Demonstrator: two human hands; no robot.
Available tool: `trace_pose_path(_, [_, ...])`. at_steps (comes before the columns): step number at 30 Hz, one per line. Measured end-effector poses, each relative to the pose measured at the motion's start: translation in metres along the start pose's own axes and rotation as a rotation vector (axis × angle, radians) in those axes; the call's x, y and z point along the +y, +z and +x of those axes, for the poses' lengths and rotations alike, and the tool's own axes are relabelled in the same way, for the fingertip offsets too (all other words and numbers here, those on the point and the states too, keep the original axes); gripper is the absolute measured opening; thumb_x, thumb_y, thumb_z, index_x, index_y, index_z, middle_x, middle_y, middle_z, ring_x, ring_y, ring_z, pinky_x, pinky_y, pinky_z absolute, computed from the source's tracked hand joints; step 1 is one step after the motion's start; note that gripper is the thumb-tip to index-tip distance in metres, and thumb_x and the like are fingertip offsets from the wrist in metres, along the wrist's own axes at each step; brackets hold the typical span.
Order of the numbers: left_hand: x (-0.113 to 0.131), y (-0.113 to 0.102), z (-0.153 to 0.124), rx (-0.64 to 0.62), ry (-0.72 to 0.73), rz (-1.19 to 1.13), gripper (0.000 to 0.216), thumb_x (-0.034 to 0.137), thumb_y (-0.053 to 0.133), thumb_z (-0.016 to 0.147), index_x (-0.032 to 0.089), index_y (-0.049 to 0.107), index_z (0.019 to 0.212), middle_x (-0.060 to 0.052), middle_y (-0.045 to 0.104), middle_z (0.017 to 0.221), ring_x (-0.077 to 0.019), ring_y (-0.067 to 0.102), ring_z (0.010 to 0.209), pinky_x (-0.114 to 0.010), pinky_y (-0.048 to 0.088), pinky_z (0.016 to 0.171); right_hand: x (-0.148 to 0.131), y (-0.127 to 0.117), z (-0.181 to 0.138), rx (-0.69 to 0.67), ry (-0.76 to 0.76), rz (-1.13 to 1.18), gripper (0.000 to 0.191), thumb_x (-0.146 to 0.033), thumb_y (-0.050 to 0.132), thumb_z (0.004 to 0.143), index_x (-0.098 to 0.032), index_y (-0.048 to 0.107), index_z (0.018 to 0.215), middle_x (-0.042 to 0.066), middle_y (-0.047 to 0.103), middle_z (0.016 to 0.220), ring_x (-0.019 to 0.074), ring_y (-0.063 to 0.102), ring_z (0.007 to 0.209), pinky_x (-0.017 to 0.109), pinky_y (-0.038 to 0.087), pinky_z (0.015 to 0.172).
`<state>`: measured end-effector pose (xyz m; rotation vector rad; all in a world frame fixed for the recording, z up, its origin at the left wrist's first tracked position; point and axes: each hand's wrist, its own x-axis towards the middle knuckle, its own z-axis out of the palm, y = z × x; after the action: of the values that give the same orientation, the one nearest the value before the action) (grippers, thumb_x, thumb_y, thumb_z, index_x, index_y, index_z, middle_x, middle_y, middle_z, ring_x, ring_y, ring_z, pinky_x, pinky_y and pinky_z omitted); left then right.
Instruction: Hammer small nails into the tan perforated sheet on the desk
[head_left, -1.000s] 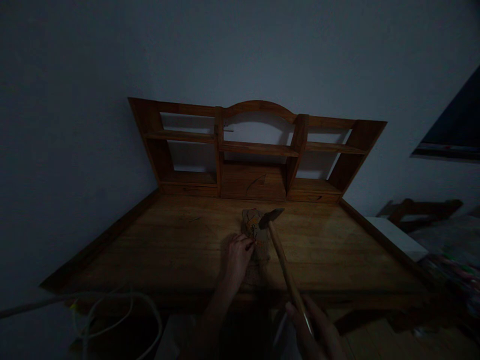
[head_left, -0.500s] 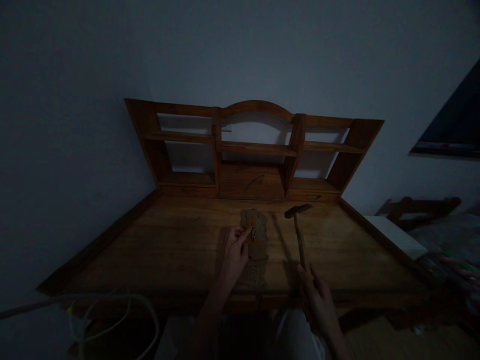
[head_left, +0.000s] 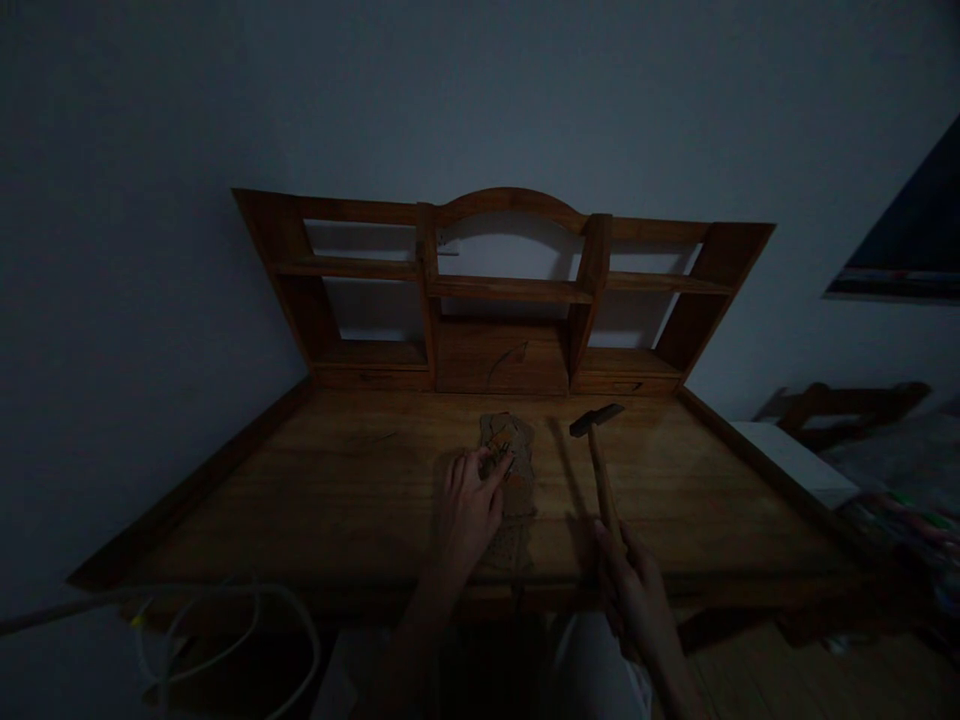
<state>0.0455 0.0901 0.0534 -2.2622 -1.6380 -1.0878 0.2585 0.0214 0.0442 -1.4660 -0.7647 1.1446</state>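
Note:
In dim light a flat, carved brown piece [head_left: 512, 470] lies on the wooden desk top [head_left: 315, 490]. My left hand [head_left: 469, 505] rests on its left side, fingertips pinching something small and dark that I cannot make out. My right hand [head_left: 637, 590] grips the wooden handle of a hammer [head_left: 598, 450]. The hammer's dark metal head points away from me and hovers to the right of the carved piece, apart from it.
A wooden hutch with shelves [head_left: 502, 290] stands at the back of the desk against a pale wall. White cables [head_left: 225, 630] hang off the front left corner. A white block [head_left: 795, 460] and a dark wooden frame [head_left: 840, 405] lie to the right.
The hammer swung from over the carved piece to its right side, and my right hand moved up onto the desk edge. My left fingers shifted slightly on the piece.

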Motion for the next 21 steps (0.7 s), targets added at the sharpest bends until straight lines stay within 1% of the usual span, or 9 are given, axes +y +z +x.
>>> trace_pose_path(2, [0.0003,-0.0001,-0.0001,-0.001,0.011,-0.002,0.057,0.007,0.052,0.08,0.033,0.053,0.131,-0.008,0.05,0.122,-0.025,0.045,0.111,-0.044,0.039,0.098,-0.0009,0.0004,-0.0008,-0.013,0.002,-0.006,0.06,-0.064,0.064,0.071,-0.021,0.054,0.111,-0.013,0.035,0.043,0.0055,0.027,0.029,0.015,0.021,0.026])
trace_pose_path(5, [-0.0012,0.0005,-0.0002,-0.004,0.001,-0.03,0.053,0.008,0.05,0.082,0.032,0.055,0.129,-0.008,0.049,0.122,-0.0246,0.045,0.112,-0.044,0.039,0.098,-0.0043,-0.0005,-0.0018,-0.097,-0.016,-0.019,0.053,-0.065,0.06,0.074,-0.019,0.055,0.101,-0.012,0.033,0.041,0.0052,0.024,0.029,0.015,0.017,0.026])
trace_pose_path(8, [-0.0026,0.0003,-0.0002,0.0,-0.003,-0.057,0.052,0.009,0.05,0.082,0.033,0.056,0.127,-0.007,0.05,0.121,-0.0248,0.045,0.112,-0.046,0.038,0.099,-0.0079,-0.0025,-0.0019,-0.103,-0.051,-0.069,0.049,-0.064,0.059,0.076,-0.019,0.057,0.095,-0.011,0.037,0.043,0.0055,0.029,0.032,0.015,0.021,0.029])
trace_pose_path(12, [-0.0023,-0.0003,0.0,0.006,0.006,-0.073,0.051,0.009,0.05,0.082,0.033,0.057,0.126,-0.007,0.051,0.12,-0.0248,0.045,0.114,-0.047,0.036,0.101,-0.0096,-0.0026,-0.002,-0.072,-0.07,-0.112,0.054,-0.063,0.06,0.075,-0.018,0.058,0.105,-0.008,0.043,0.049,0.0068,0.037,0.037,0.016,0.025,0.032])
trace_pose_path(14, [-0.0014,-0.0001,0.0002,0.006,-0.015,-0.074,0.05,0.009,0.05,0.082,0.032,0.057,0.126,-0.007,0.051,0.12,-0.0247,0.045,0.114,-0.045,0.037,0.1,-0.0093,-0.0015,-0.0024,-0.043,-0.048,-0.1,0.06,-0.065,0.061,0.072,-0.018,0.057,0.11,-0.008,0.045,0.05,0.0067,0.035,0.036,0.016,0.024,0.031])
trace_pose_path(16, [-0.0006,0.0004,0.0005,0.007,-0.044,-0.07,0.052,0.01,0.05,0.082,0.032,0.055,0.129,-0.007,0.051,0.12,-0.0247,0.045,0.113,-0.044,0.038,0.099,-0.009,-0.0007,-0.0024,-0.035,-0.033,-0.094,0.063,-0.066,0.062,0.07,-0.017,0.058,0.109,-0.008,0.045,0.049,0.0067,0.034,0.034,0.017,0.023,0.03])
trace_pose_path(19, [0.0,0.0007,0.0011,0.001,-0.065,-0.06,0.058,0.012,0.05,0.083,0.033,0.046,0.136,-0.008,0.051,0.117,-0.0251,0.046,0.111,-0.044,0.039,0.097,-0.0092,-0.0007,-0.0018,-0.04,-0.035,-0.096,0.06,-0.066,0.063,0.069,-0.017,0.059,0.104,-0.008,0.044,0.048,0.0065,0.034,0.035,0.017,0.023,0.031])
trace_pose_path(21, [-0.0003,0.0009,0.0012,-0.01,-0.067,-0.054,0.058,0.013,0.05,0.084,0.033,0.044,0.138,-0.008,0.05,0.117,-0.0253,0.045,0.111,-0.044,0.039,0.096,-0.0094,-0.0007,-0.0012,-0.045,-0.041,-0.097,0.058,-0.065,0.063,0.07,-0.017,0.059,0.102,-0.009,0.042,0.048,0.0064,0.034,0.035,0.017,0.024,0.032])
